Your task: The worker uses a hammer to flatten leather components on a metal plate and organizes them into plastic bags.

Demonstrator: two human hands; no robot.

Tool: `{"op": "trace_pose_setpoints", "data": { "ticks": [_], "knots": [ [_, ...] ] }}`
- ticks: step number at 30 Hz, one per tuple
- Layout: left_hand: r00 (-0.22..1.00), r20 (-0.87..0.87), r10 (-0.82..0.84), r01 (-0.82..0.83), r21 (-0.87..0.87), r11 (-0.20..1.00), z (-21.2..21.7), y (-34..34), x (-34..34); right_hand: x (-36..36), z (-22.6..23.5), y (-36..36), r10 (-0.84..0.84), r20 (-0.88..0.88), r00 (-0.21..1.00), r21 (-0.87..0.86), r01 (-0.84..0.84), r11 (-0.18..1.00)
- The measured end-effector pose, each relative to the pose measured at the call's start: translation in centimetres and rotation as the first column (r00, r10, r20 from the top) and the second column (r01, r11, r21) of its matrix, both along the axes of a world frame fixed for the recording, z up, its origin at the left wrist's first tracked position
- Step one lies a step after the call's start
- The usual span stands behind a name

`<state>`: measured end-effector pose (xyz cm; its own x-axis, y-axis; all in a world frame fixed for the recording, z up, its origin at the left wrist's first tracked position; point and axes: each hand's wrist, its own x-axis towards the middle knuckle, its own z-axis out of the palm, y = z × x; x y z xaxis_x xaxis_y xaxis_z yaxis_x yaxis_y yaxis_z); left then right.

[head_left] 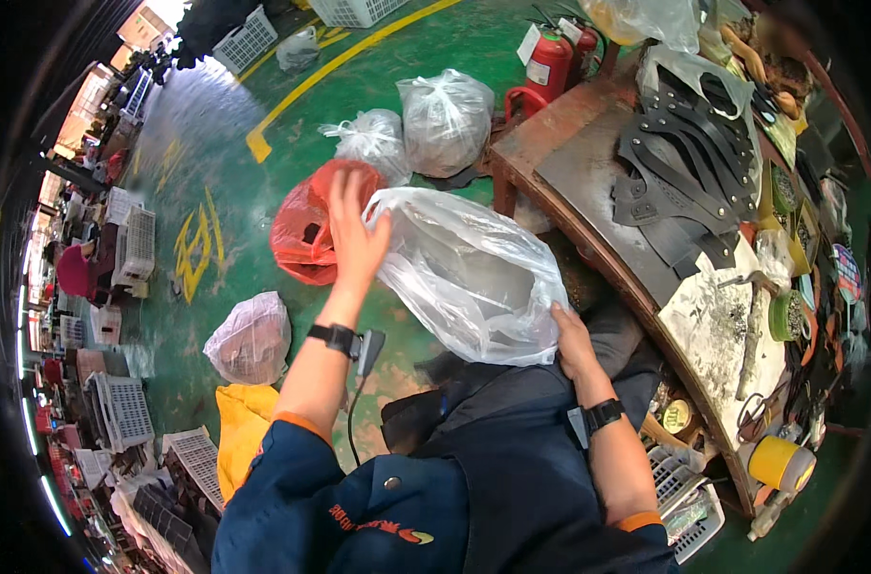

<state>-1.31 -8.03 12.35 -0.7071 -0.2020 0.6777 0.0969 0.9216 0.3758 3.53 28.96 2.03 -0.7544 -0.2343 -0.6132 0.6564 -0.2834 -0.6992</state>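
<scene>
A clear plastic bag (454, 316) is spread wide in front of me, its mouth facing up and nothing visible in it. My right hand (574, 342) pinches its rim at the near right. At the bag's far left corner is my left hand (355, 228), slightly blurred, fingers stretched out and apart, its thumb against the plastic. Just behind that hand a red plastic bag (297, 230) lies on the floor. Two tied, filled clear bags, a smaller one (370, 143) and a larger one (447, 124), stand beyond.
To my right, a worktable (588, 177) carries black leather straps (684, 163), a hammer (753, 280) and tins. Red fire extinguishers (547, 65) stand behind it. On the left are a pale filled bag (251, 340), yellow cloth (239, 435) and plastic crates (120, 411).
</scene>
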Motion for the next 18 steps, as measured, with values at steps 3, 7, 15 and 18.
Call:
{"op": "trace_pose_setpoints", "data": {
  "ticks": [3,7,15,18],
  "knots": [
    [0.778,0.450,-0.438,0.502,-0.026,0.865,-1.1,6.3,3.0,-0.2,0.6,0.4,-0.071,0.054,0.996,-0.090,0.075,0.993],
    [-0.014,0.857,-0.514,0.707,0.372,0.601,-11.4,12.2,9.8,-0.5,-0.9,0.9,-0.165,0.059,0.985,-0.120,0.171,0.978],
    [0.188,0.892,-0.410,0.638,0.206,0.742,-12.7,8.6,10.9,-0.8,-1.9,1.4,-0.002,0.017,1.000,0.012,0.002,1.000],
    [0.262,0.902,-0.342,0.615,0.117,0.780,-11.7,7.3,9.7,-0.7,-2.4,0.2,0.024,-0.017,1.000,0.008,-0.023,1.000]
  ]
}}
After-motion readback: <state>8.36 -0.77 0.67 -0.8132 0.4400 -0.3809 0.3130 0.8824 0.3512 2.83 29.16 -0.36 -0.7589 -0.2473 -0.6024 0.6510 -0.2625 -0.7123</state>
